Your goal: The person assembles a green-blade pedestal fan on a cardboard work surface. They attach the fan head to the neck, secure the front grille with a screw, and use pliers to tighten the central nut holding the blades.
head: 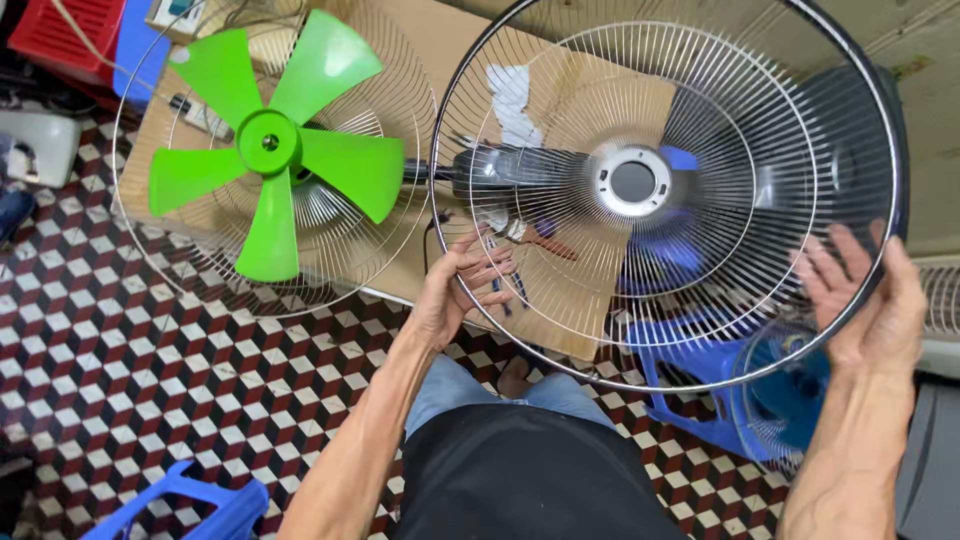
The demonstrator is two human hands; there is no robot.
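Here, left hand [455, 290] and right hand [870, 300] each gripping the rim of a round wire fan guard [700, 120], held up above a cardboard sheet [560, 310], green fan blade [275, 145] on a second grille to the left, checkered floor [120, 370] below.

Green fan blade [272, 150]; silver wire guard [668, 190]; red-white-black checkered floor [120, 370].

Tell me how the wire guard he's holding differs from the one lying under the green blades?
The held guard is lifted and tilted, gripped at its rim by the left hand and right hand; the lying guard rests flat on cardboard. The held one has a dark rim band and a round centre cap; the lying one carries the green blades. Both are round, silvery wire grilles.
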